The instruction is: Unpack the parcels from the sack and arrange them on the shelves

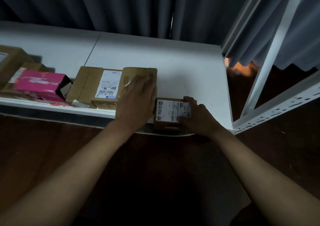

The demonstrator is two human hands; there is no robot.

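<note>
White shelf (181,66), top board, seen from above. Left hand (138,97) lies flat, fingers straight, on top of a plain brown parcel (140,74) near the front edge. Right hand (195,114) grips a small labelled parcel (168,112) at its right side, thumb and fingers curled round it; this parcel sits at the near edge, just right of the brown one and partly overhanging. Left of these: a taped carton with shipping label (97,87), touching the brown parcel, then a pink box (39,85); further cartons at far left, blurred. Grey curtain (121,5) behind.
</note>
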